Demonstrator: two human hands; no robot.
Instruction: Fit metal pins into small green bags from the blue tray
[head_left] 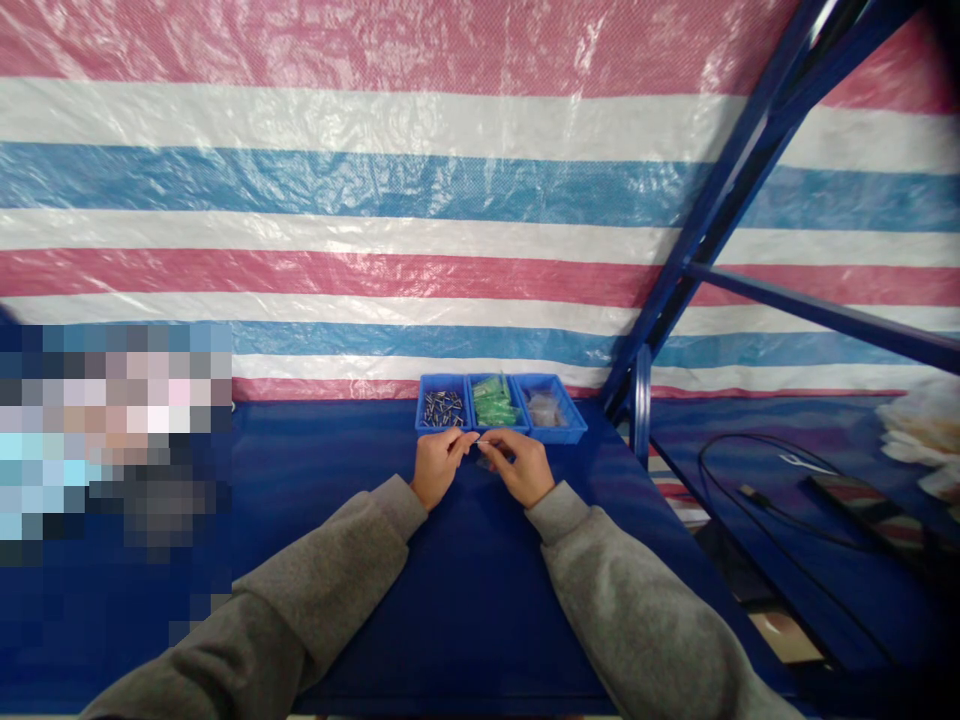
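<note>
My left hand and my right hand meet just in front of three joined blue bins. The fingers of both are pinched close together. A thin, pale sliver shows between the fingertips, too small to name. The left bin holds small silver and dark metal parts, which look like screws. Green plastic packets fill the middle bin. In the right bin lie clear plastic pieces or bags.
The bins stand on a blue table against a striped plastic sheet. A blue metal frame rises at right. Beyond it, a black cable lies on another blue surface. The left side is pixelated.
</note>
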